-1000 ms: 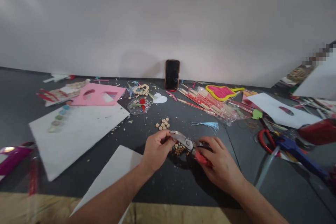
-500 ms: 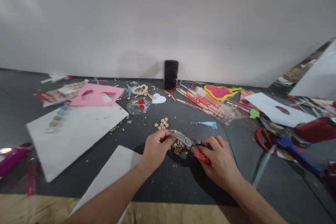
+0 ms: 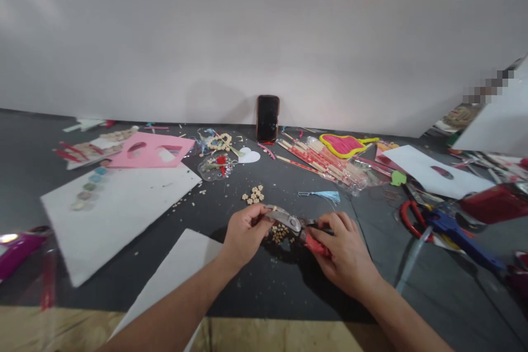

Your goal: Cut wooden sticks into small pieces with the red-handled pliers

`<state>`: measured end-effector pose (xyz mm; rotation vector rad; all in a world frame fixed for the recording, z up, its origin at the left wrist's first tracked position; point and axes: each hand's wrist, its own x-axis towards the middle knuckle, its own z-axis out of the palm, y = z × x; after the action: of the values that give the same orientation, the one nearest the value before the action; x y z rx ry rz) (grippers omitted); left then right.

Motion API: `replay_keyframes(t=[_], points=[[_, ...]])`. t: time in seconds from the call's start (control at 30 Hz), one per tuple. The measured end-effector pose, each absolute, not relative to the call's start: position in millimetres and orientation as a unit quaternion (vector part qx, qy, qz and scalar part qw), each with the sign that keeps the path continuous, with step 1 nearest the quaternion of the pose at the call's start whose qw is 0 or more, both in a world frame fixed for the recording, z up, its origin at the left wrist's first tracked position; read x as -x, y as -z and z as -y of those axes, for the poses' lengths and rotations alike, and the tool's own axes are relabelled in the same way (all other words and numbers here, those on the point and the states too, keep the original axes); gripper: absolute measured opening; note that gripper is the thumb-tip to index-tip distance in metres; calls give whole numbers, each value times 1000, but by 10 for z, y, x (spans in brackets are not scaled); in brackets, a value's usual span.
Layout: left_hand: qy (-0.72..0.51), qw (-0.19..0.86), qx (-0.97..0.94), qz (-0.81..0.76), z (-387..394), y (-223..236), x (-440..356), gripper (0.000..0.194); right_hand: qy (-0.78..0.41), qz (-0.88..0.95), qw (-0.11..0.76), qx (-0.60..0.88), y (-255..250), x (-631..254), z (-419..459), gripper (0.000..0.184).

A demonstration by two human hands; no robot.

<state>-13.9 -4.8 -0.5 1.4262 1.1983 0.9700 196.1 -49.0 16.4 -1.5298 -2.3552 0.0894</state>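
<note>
My right hand [image 3: 344, 250] is wrapped round the red handle of a pair of pruning shears [image 3: 284, 219], whose grey curved jaws point left. At the jaw tips, my left hand [image 3: 247, 234] has thumb and finger pinched together. A small pale wooden piece [image 3: 270, 208] shows at the tips beside those fingers; how it is held is partly hidden. Below the jaws lies a pile of small wooden beads [image 3: 281, 233] on the dark table. Just beyond the left hand sits a cluster of flower-shaped wooden pieces [image 3: 254, 195].
A phone [image 3: 268, 118] leans on the white partition [image 3: 231, 44]. White boards [image 3: 124, 220] and a pink cut-out sheet [image 3: 148, 149] are left. Red-and-wood sticks [image 3: 317, 158], a blue tassel [image 3: 324, 196], a pink-and-yellow fan shape [image 3: 344, 145] and a blue glue gun [image 3: 457, 234] are right.
Both hands keep their grip at the shears. The jaws have turned very slightly, and the whole view has shifted a little.
</note>
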Motion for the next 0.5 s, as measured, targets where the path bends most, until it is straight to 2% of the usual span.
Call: replay_keyframes(t=[0.2,0.4,0.5], points=[[-409,512,-580,-483,50,19,140,16,-49,825,173,535,-183,-1956,486,25],[-403,519,-578,-484,53,16,146,16,-63,819,212,529,-80,-1966,476,12],[-404,517,-579,-484,56,-12,143,15,-60,816,209,536,-22,-1982,470,35]])
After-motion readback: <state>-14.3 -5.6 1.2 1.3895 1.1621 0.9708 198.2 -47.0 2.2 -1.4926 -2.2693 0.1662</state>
